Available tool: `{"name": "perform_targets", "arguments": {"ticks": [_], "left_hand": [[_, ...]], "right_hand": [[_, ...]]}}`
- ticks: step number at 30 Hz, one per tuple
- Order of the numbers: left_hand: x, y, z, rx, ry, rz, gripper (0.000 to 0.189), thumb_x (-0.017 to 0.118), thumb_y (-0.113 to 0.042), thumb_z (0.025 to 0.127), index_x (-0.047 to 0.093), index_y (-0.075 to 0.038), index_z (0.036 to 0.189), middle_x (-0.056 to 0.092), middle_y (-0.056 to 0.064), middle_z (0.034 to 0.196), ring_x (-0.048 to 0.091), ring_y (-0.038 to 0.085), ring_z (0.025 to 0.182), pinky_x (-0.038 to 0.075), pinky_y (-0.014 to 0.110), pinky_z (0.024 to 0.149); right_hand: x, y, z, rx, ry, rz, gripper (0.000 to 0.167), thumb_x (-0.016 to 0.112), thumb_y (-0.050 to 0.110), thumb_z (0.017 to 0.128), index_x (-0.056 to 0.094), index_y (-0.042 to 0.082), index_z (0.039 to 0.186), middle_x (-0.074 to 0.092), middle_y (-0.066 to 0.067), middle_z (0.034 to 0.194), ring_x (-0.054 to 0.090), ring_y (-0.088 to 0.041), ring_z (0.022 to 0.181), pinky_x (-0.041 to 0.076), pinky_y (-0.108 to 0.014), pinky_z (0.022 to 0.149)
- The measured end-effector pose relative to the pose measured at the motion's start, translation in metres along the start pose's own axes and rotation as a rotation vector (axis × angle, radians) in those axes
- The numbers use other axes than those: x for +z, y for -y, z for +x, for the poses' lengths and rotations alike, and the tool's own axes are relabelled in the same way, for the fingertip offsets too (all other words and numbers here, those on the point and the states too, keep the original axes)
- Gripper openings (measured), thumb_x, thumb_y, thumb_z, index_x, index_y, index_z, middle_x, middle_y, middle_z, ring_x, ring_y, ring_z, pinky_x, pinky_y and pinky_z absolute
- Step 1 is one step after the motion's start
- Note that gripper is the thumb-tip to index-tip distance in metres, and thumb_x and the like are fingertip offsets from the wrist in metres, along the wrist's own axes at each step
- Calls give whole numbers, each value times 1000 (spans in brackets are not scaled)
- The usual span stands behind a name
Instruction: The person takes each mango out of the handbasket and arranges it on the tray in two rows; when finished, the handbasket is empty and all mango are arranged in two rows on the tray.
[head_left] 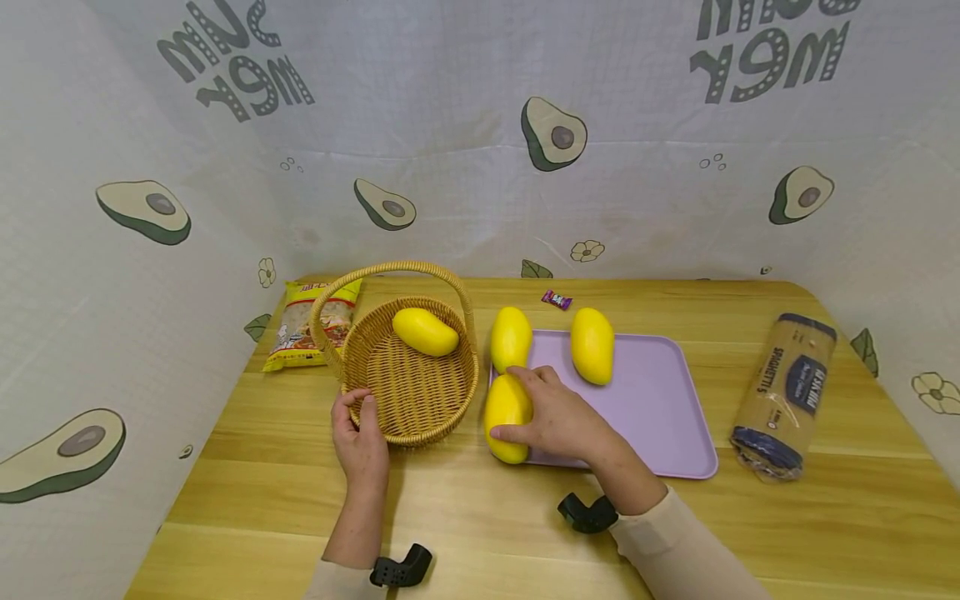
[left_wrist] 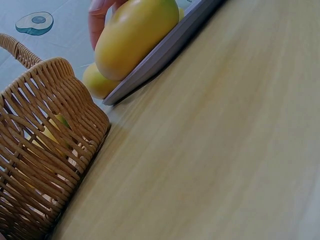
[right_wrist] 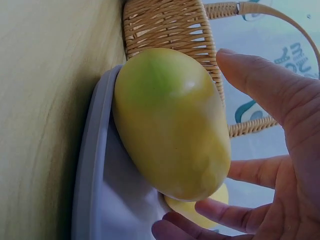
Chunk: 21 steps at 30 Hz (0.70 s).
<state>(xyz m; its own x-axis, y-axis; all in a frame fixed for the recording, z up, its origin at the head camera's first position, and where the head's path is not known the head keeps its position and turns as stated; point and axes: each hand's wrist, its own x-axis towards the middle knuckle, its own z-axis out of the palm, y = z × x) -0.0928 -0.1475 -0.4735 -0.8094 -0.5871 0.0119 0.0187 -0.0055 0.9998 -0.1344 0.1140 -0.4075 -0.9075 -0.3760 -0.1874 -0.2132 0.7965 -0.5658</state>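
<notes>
R hand (head_left: 561, 414) spread wide abt a smooth yellow oval mango (head_left: 504, 417), thumb just off it; can't tell if fingertips touch. Mango's at near-left corner of flat lilac rectangular tray (head_left: 660, 408), long axis approx near–far, greenish end pointing near. L hand (head_left: 362, 442) pinches near-left rim of round tan wicker basket (head_left: 405, 396), left of tray.

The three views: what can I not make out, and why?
Head: writing on the small purple candy wrapper, too small.
Head: part of the yellow plastic bag, behind the handle of the tan wicker basket.
Left wrist: much of the yellow oval mango inside, behind the weave.
Right wrist: part of the right hand, cut by the edge.
</notes>
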Motion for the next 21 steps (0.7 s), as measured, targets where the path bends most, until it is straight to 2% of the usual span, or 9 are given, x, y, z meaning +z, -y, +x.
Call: {"name": "perform_targets", "arguments": {"ticks": [9, 13, 17, 21], "left_hand": [[0, 1, 0, 2, -4, -11, 26, 52, -19, 104, 55, 3, 118, 35, 9, 163, 8, 31, 160, 8, 54, 130], [0, 1, 0, 3, -7, -5, 26, 52, -19, 104, 55, 3, 118, 36, 9, 162, 9, 30, 160, 8, 53, 130], [0, 1, 0, 8, -6, -10, 26, 52, -19, 104, 55, 3, 118, 38, 10, 161, 9, 31, 160, 8, 54, 130], [1, 1, 0, 9, -7, -8, 25, 52, -18, 104, 56, 2, 117, 40, 10, 159, 9, 31, 160, 8, 54, 130]], "right_hand": [[-4, 1, -2, -47, -35, -20, 92, 80, 56, 82, 44, 9, 153, 50, -24, 144, 60, -35, 122, 53, -54, 101], [-7, 2, -4, -63, -76, -55, 91, 80, 54, 83, 44, 8, 153, 50, -24, 144, 62, -34, 119, 54, -53, 99], [-10, 7, -10, -77, -135, -73, 88, 80, 53, 83, 46, 10, 152, 50, -20, 146, 63, -32, 117, 55, -53, 98], [-11, 19, -17, -152, -184, -46, 82, 82, 47, 83, 49, 14, 150, 52, -17, 144, 60, -32, 120, 54, -52, 100]]}}
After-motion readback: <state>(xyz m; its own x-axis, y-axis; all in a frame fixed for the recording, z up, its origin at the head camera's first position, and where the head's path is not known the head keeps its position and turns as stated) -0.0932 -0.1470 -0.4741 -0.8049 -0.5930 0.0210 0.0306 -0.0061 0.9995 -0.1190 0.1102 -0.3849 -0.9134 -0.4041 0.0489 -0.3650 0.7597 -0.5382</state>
